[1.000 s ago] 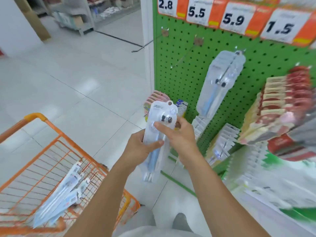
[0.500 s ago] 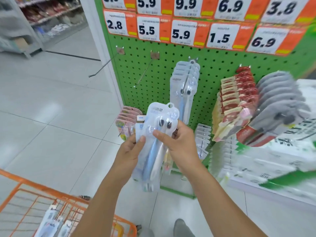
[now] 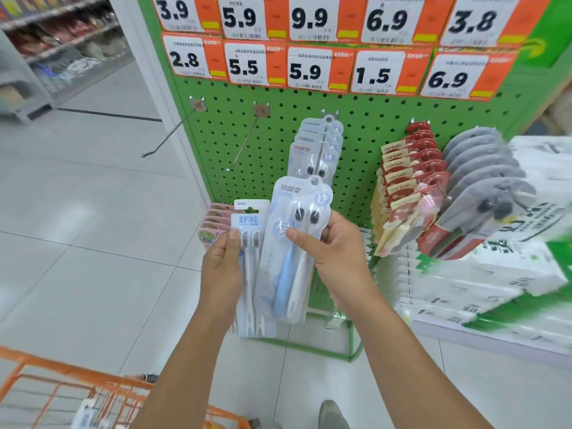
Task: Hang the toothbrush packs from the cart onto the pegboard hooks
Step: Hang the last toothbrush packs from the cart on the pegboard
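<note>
My right hand (image 3: 335,249) pinches a clear toothbrush pack (image 3: 292,258) with a blue and a white brush, held upright before the green pegboard (image 3: 278,144). My left hand (image 3: 221,267) grips a narrower white-brush pack (image 3: 252,274) beside it, partly tucked behind the first. Several matching packs (image 3: 318,147) hang on a hook just above the held one. Two bare hooks (image 3: 168,134) (image 3: 246,140) stick out at the upper left of the board. The orange cart (image 3: 93,394) sits at the bottom left with a pack (image 3: 85,416) inside.
Red-topped packs (image 3: 408,187) and grey packs (image 3: 483,181) hang on hooks to the right. White and green bagged goods (image 3: 495,274) are stacked at the right. Pink packs (image 3: 213,224) hang low behind my left hand. Price tags (image 3: 309,69) line the board's top. White tiled floor lies to the left.
The view has swung up and closer to the pegboard. My hands have spread the two packs apart, the narrower one now showing in my left hand. Less of the cart shows.
</note>
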